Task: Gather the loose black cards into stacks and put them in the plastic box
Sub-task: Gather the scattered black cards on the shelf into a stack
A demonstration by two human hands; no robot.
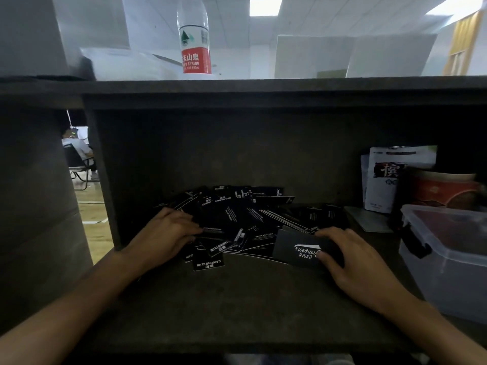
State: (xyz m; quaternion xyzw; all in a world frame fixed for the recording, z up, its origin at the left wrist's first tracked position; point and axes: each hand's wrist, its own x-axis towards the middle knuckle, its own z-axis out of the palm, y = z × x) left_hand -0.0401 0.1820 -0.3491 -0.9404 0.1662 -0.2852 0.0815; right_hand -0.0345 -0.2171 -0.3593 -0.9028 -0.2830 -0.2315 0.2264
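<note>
Black cards lie heaped at twelve o'clock on the worktop, my left hand resting open on them, my right hand in a grip pinching a small stack.

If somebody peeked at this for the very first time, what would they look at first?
Probably the messy heap of black cards in the middle of the dark desk, with the left hand resting on it and the right hand gripping a bigger black card. Next, the water bottle with a red label standing on the shelf above.
</note>
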